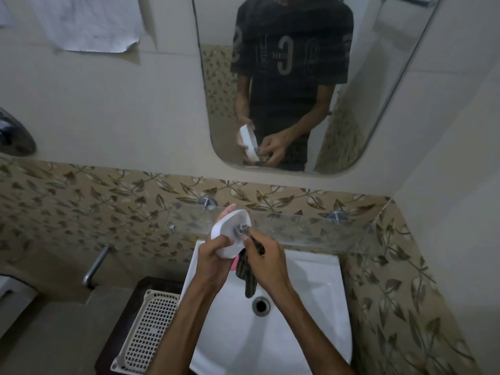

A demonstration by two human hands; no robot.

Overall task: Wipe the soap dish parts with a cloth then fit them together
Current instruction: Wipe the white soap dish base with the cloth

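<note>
My left hand (213, 255) holds a white soap dish part (230, 231) tilted up over the back of the sink, its flat face turned toward me. My right hand (266, 259) grips a dark patterned cloth (247, 277) and presses a bunched end of it against the dish's right edge. The rest of the cloth hangs down toward the drain. A bit of pink (234, 262) shows under the dish between my hands; I cannot tell what it is.
The white sink (313, 293) lies below with its drain (261, 305) in the middle. A glass shelf (311, 228) runs along the wall behind the dish. A white lattice basket (146, 328) sits left of the sink, a metal tap (97, 263) further left. The mirror (378, 77) hangs above.
</note>
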